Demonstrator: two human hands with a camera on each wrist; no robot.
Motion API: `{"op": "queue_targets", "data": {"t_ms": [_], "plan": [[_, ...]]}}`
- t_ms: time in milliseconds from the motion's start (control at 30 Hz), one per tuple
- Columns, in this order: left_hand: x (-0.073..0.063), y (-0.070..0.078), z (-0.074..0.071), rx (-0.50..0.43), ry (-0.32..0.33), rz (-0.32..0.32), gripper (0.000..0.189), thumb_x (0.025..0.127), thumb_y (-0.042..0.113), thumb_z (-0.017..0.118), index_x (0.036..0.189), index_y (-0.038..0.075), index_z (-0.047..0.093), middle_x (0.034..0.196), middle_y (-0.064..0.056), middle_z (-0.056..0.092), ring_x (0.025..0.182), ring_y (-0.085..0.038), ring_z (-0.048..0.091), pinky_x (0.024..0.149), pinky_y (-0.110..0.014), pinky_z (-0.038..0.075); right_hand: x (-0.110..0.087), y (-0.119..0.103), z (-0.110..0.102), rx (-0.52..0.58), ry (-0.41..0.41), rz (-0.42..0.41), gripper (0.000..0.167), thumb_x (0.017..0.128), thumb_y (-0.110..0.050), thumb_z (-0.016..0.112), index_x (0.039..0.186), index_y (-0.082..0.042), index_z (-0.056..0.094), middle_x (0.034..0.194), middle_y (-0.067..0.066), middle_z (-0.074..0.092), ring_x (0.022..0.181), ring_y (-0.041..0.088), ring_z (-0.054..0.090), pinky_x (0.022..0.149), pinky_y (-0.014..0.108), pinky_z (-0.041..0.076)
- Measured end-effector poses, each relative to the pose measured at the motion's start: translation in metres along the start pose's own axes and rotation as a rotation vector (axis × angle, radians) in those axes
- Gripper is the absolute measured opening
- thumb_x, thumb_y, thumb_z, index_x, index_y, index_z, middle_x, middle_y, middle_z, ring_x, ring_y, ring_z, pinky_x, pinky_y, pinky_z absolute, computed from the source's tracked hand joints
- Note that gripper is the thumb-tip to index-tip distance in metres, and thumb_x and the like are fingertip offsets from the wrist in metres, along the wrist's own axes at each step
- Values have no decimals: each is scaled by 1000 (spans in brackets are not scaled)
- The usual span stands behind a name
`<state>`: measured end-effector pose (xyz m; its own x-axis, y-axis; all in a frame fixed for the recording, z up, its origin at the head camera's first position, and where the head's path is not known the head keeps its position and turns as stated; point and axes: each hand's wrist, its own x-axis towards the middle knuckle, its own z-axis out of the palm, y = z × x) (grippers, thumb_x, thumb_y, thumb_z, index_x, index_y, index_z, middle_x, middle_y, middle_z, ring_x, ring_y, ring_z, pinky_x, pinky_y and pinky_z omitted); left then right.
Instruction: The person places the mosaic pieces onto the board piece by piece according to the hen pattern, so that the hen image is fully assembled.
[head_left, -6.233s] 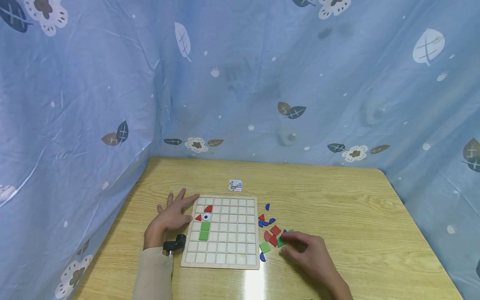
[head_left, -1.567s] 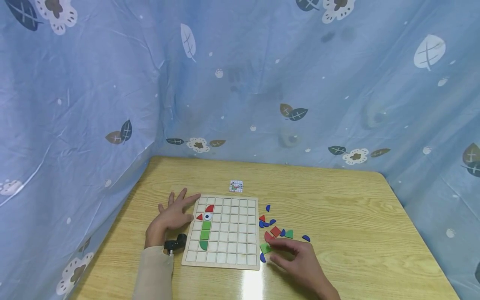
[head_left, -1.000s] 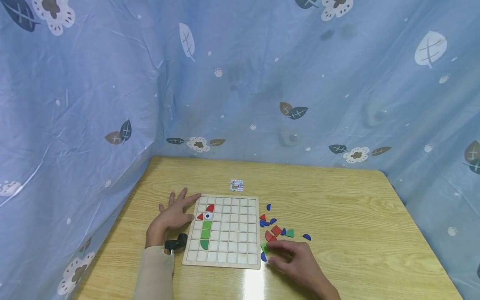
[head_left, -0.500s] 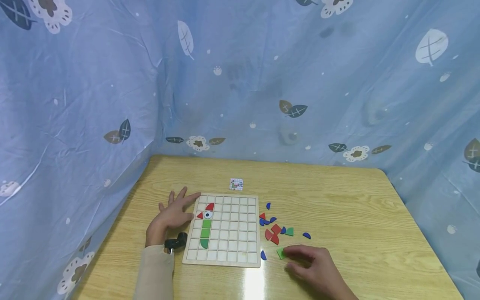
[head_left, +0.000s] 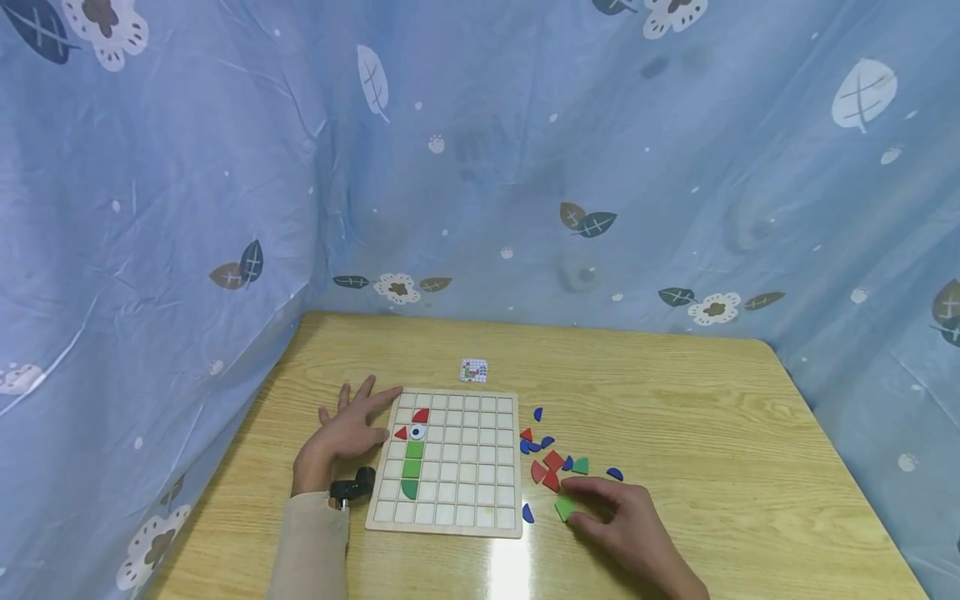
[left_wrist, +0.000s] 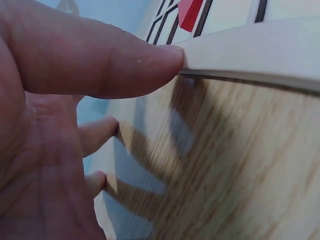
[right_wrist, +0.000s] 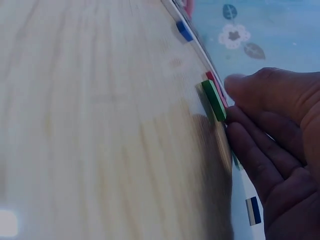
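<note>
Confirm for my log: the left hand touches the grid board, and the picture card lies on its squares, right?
Not quite: the head view shows the picture card lying on the table, beyond the grid board, which the left hand does touch.

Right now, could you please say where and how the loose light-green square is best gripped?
Probably by two opposite edges, from the side of the right hand: the light-green square is thin and seems flat on the table, leaving edges to pinch.
</note>
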<state>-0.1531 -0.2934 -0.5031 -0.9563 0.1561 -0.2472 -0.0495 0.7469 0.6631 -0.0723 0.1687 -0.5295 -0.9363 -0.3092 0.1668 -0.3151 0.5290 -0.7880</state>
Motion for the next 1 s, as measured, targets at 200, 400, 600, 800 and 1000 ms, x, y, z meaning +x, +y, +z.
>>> {"op": "queue_targets", "data": {"t_ms": [200,400,600,800,1000], "plan": [[0,0,0,3,4,3,78,96,8,68,169,24,45,183,-26,2,164,-59,-20,112,-90,-21,0,1,-1,-82,-1,-97,43,81,2,90,114,-25,84,113,-15,83,109,2,76,97,5,50],[0,0,0,-3,6,0,78,95,8,68,169,23,45,183,-26,2,163,-59,-20,113,-90,-21,0,1,1,-97,11,-160,47,78,10,88,111,-23,83,111,-12,83,105,2,77,94,7,53],[0,-1,1,-5,4,1,78,95,9,68,169,23,45,183,-25,1,163,-59,-20,112,-90,-22,0,0,2,-116,26,-168,46,78,10,89,110,-23,83,108,-13,83,102,2,77,92,9,56],[-1,0,0,-5,-1,2,79,95,9,68,169,22,45,183,-26,1,163,-59,-21,112,-90,-22,1,-8,2,-124,19,-141,43,78,6,92,110,-23,84,109,-14,83,102,2,76,91,17,60],[0,0,0,-5,2,-3,78,96,8,69,169,23,46,183,-26,2,163,-59,-20,113,-90,-21,9,-22,7,-96,30,-169,42,78,1,94,112,-21,85,109,-14,83,101,3,77,90,18,61]]}}
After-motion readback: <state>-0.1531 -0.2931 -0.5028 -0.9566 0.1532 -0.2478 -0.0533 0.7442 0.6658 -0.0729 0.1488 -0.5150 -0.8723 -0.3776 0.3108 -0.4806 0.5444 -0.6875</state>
